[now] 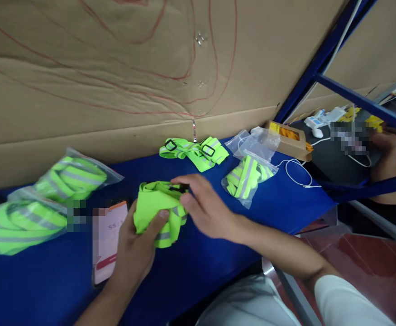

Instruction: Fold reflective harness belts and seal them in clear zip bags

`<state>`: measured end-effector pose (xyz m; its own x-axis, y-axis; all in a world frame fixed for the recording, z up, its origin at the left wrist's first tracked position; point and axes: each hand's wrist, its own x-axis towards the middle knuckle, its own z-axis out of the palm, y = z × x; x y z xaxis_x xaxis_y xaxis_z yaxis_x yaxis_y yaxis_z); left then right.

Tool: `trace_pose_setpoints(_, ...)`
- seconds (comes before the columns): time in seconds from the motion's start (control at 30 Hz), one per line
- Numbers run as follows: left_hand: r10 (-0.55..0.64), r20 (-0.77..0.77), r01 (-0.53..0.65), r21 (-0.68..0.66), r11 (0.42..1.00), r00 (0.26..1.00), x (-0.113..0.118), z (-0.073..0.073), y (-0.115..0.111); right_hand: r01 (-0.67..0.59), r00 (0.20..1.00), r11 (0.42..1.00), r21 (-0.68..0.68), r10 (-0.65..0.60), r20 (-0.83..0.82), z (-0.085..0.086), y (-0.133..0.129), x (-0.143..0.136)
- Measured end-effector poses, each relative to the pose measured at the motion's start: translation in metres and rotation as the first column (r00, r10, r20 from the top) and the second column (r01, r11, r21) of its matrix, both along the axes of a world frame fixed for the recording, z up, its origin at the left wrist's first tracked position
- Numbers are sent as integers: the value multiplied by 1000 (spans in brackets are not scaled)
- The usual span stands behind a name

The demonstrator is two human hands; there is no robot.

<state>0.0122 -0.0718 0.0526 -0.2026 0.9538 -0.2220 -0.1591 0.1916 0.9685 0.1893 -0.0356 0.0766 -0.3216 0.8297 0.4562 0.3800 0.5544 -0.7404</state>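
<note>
A person's two bare hands work a folded fluorescent yellow-green strap [159, 210] with silver-grey stripes, held above the near middle of a blue table [214, 258]. The left hand [136, 246] is closed on the bundle from the left, its thumb pressed flat across the front face. The right hand [206, 208] is only partly closed, thumb and forefinger nipping the upper right edge beside a black piece; the folds hide just how firmly.

Just left of the left hand lies a phone [111, 242], its screen lit. Beyond the hands, near the cardboard wall [89, 50], rests a loose striped strap [199, 156] showing two black buckles.

On the left, two transparent zip bags, a far one [70, 179] and a near one [21, 226], each contain coiled strap of the same colour, their edges meeting. To the right of the loose strap, another transparent bag [247, 179] holds a folded striped strap. Flattened plastic packaging [255, 142] lies behind it, against an open-windowed cardboard box [304, 151] with orange contents [288, 132] showing. A white cable [296, 174] loops beside the box. At far right, past a blue frame [357, 95], a co-worker's hand [389, 145] is visible over a dark surface [338, 158].
</note>
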Motion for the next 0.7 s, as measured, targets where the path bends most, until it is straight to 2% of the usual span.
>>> trace_pose_setpoints(0.07,29,36,-31,35,999,999,0,3,3,83,966,985,154,-117,229,20,23,45)
trace_pose_setpoints(0.1,40,29,-42,61,997,999,-1,4,5,150,913,962,228,-223,342,26,38,72)
trace_pose_setpoints(0.13,44,18,-45,84,995,999,-1,4,6,222,847,932,287,-330,416,28,54,103)
trace_pose_setpoints(0.17,35,10,-36,100,994,999,-1,4,7,298,816,904,306,-408,409,27,70,133)
trace_pose_setpoints(0.2,26,3,-26,112,993,1000,-2,4,7,385,785,865,322,-490,378,21,86,163)
trace_pose_setpoints(0.27,13,-12,-11,137,991,1000,-2,6,7,602,676,713,359,-695,246,2,111,216)
trace_pose_setpoints(0.33,18,-40,-11,169,986,999,-4,10,7,688,618,624,370,-771,153,-19,126,252)
trace_pose_setpoints(0.37,25,-55,-14,187,982,998,-6,12,7,703,611,606,373,-783,121,-27,128,263)
trace_pose_setpoints(0.43,26,-90,-7,207,978,996,-10,15,7,714,615,590,378,-786,67,-33,126,273)
trace_pose_setpoints(0.47,18,-114,6,207,978,993,-12,15,8,723,618,584,370,-785,31,-29,122,271)
trace_pose_setpoints(0.57,-44,-159,68,151,986,986,-15,12,8,766,637,584,269,-745,-199,0,103,244)
trace_pose_setpoints(0.63,-94,-96,103,97,990,991,-14,8,7,693,692,703,159,-589,-417,20,90,209)
trace_pose_setpoints(0.67,-115,-45,118,71,991,992,-14,5,6,669,689,729,142,-538,-485,26,85,189)
trace_pose_setpoints(0.7,-128,3,128,49,991,992,-13,4,5,614,725,783,99,-509,-464,27,81,170)
